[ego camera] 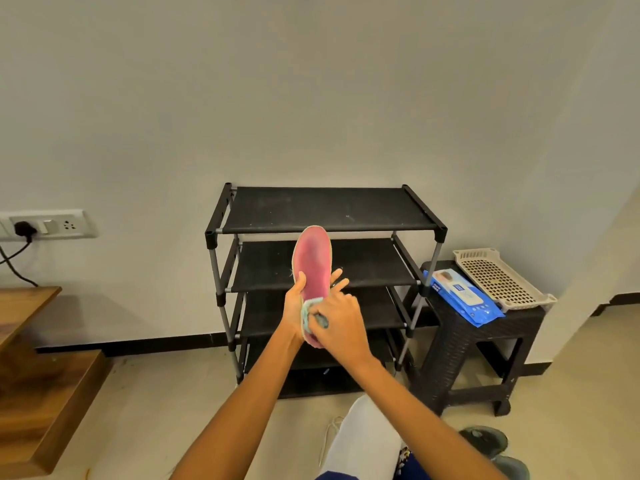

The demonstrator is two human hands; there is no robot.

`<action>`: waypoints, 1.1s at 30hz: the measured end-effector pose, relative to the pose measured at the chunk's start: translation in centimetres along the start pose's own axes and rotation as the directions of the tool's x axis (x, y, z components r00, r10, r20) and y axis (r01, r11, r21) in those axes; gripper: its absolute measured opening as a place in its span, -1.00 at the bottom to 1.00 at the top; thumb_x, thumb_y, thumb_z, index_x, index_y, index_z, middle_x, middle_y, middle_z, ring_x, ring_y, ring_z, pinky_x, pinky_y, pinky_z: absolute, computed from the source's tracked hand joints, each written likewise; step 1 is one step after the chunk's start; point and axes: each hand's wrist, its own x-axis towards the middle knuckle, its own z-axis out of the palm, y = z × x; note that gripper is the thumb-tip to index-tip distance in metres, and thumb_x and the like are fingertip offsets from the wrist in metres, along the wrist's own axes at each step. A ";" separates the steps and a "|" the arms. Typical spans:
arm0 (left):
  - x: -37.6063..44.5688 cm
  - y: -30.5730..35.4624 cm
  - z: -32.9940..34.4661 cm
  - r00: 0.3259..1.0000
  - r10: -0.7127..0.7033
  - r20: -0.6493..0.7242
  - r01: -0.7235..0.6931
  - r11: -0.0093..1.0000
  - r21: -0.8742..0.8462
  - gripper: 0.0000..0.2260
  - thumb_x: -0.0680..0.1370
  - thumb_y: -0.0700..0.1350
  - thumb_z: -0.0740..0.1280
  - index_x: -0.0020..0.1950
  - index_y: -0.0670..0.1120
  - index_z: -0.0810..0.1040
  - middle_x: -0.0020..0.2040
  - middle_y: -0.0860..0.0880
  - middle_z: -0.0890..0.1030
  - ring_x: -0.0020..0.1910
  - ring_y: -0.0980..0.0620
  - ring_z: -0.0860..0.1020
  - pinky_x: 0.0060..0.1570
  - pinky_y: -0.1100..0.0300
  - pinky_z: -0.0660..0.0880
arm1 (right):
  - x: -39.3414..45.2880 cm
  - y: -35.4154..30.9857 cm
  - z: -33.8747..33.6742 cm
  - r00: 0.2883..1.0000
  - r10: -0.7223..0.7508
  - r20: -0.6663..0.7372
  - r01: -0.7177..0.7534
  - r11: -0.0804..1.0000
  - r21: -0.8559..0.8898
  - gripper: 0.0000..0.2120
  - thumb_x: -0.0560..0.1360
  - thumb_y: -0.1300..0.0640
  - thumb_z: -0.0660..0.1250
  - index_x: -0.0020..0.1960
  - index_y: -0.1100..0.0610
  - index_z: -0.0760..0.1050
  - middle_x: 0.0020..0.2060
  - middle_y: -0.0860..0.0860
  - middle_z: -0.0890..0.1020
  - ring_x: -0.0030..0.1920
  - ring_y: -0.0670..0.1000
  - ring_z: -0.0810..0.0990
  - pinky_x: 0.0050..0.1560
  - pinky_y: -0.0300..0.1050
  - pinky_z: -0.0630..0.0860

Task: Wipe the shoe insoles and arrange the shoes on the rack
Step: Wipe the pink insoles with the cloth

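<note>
Head view shows the left hand (294, 306) holding a pink insole (312, 268) upright in front of the black shoe rack (325, 211), thumb across its left edge and fingers curled behind it, so this grip is clamped on the insole. Against the insole's lower part, the right hand (341, 320) pinches a pale blue wipe (313, 315); that grip is closed on the wipe.

Behind the hands, the rack stands against the wall with its fabric shelves bare. Just beside the rack on the right is a dark woven stool (485, 344), touching or nearly touching the rack's right legs. On the stool lie a blue pack of wipes (464, 299) and a beige perforated tray (498, 278), the tray overlapping the pack's right side and overhanging the stool's back edge. At the left, wooden steps (41, 375) are well apart from the rack, with bare floor between them. Above the steps, a wall socket plate (48, 225) carries a black plug with a cord hanging down.

Near the bottom edge, a white shoe (367, 441) sits under the right forearm, and grey shoes (491, 445) lie on the floor in front of the stool.
</note>
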 end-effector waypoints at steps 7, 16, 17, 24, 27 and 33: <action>0.9 -0.6 -0.2 0.996 -0.047 -0.077 0.050 0.998 0.029 -0.59 0.51 -0.01 0.30 0.27 -0.21 0.46 0.07 -0.18 0.61 0.01 -0.12 0.62 0.00 0.02 0.59 | 2.2 1.9 -2.0 0.978 0.143 -0.153 -0.108 0.970 0.218 -0.93 0.47 0.08 0.34 -0.06 0.04 0.56 -0.20 -0.08 0.53 -0.16 -0.09 0.50 -0.21 -0.18 0.51; 1.5 -0.2 1.7 0.998 0.024 -0.056 -0.026 0.998 -0.051 -0.52 0.61 0.15 0.04 0.30 -0.17 0.46 0.15 -0.19 0.59 0.10 -0.14 0.60 0.05 0.02 0.56 | 4.1 1.5 -2.2 0.991 0.115 0.071 -0.113 0.993 -0.038 -0.78 0.53 0.09 0.23 -0.13 0.11 0.64 -0.23 0.03 0.64 -0.22 -0.02 0.55 -0.13 -0.10 0.53; 1.5 0.0 1.4 0.998 0.028 -0.056 -0.030 0.999 -0.029 -0.50 0.61 0.16 0.01 0.33 -0.17 0.43 0.21 -0.20 0.57 0.15 -0.15 0.58 0.09 0.00 0.54 | 3.4 1.2 -1.9 0.990 0.103 0.094 -0.101 0.995 -0.022 -0.79 0.50 0.08 0.26 -0.14 0.11 0.65 -0.24 0.02 0.65 -0.23 -0.04 0.56 -0.15 -0.16 0.51; 1.3 -0.1 2.1 0.998 0.042 -0.040 -0.040 0.997 0.061 -0.72 0.56 -0.07 0.17 0.13 -0.23 0.48 -0.16 -0.17 0.68 -0.22 -0.07 0.67 -0.26 0.09 0.62 | 6.7 2.3 -4.3 0.979 0.180 -0.101 -0.169 0.979 0.111 -0.87 0.50 0.07 0.28 -0.08 0.02 0.61 -0.17 -0.01 0.61 -0.14 -0.04 0.50 -0.13 -0.08 0.50; 0.9 -0.1 2.4 0.998 0.058 0.015 -0.057 0.998 -0.016 -0.49 0.44 -0.10 0.41 0.32 -0.25 0.39 0.18 -0.28 0.58 0.10 -0.24 0.60 0.07 -0.13 0.56 | 10.7 3.5 -5.4 0.962 0.237 -0.138 -0.241 0.970 -0.014 -0.83 0.54 0.11 0.26 0.10 0.06 0.52 -0.04 0.02 0.58 -0.01 -0.01 0.49 -0.05 -0.09 0.49; 1.3 1.3 1.8 0.997 0.066 -0.027 -0.066 0.998 -0.002 -0.67 0.63 -0.02 0.07 0.22 -0.19 0.47 -0.12 -0.17 0.66 -0.17 -0.09 0.66 -0.19 0.07 0.62 | 9.6 2.8 -2.9 0.971 0.135 0.197 -0.116 0.988 -0.106 -0.83 0.53 0.05 0.25 -0.01 0.03 0.61 -0.14 0.00 0.64 -0.07 0.00 0.54 0.08 -0.01 0.40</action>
